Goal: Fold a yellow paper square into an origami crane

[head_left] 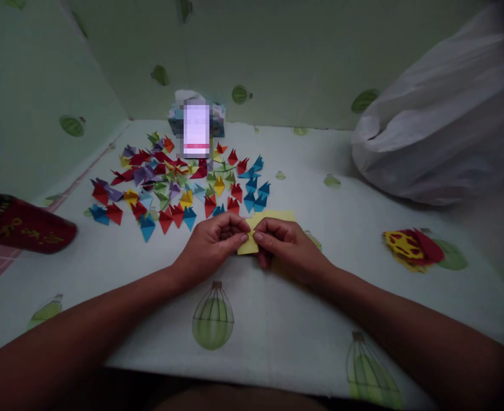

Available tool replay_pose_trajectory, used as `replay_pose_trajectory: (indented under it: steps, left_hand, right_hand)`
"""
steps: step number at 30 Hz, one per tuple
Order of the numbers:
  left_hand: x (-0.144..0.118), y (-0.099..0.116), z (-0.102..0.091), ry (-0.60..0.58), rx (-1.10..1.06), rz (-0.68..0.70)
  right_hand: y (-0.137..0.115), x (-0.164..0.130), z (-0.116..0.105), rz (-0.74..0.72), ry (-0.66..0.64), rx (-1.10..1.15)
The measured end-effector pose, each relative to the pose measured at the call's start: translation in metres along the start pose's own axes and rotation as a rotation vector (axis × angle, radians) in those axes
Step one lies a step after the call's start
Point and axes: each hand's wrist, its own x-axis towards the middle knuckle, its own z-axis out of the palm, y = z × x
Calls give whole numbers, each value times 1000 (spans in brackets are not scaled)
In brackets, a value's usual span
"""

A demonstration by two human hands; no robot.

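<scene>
Over the middle of the table, a small folded piece of yellow paper (pixel 248 246) is pinched between my two hands. My left hand (pixel 214 238) grips its left side with thumb and forefinger, the other fingers curled. From the other side my right hand (pixel 286 245) holds it the same way, its thumb close to the left one. More yellow paper (pixel 277 216) lies flat just behind my hands. Beyond them spreads a crowd of small folded paper figures (pixel 165 221) in red, blue, yellow, green and purple.
A lit phone (pixel 196 131) leans against a tissue box (pixel 220 119) at the back. To the left lies a red can (pixel 29 225). A white plastic bag (pixel 444 125) bulges at the right, with yellow and red cut-outs (pixel 406 245) before it. Walls border the white tabletop (pixel 273 319).
</scene>
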Motion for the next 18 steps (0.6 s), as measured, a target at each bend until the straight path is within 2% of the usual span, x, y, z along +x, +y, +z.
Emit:
replay_pose_trajectory:
  steps: [18]
  left_hand:
    - [-1,0,2,40,63,-30]
  right_hand:
    - [-1,-1,2,-1,39,-132]
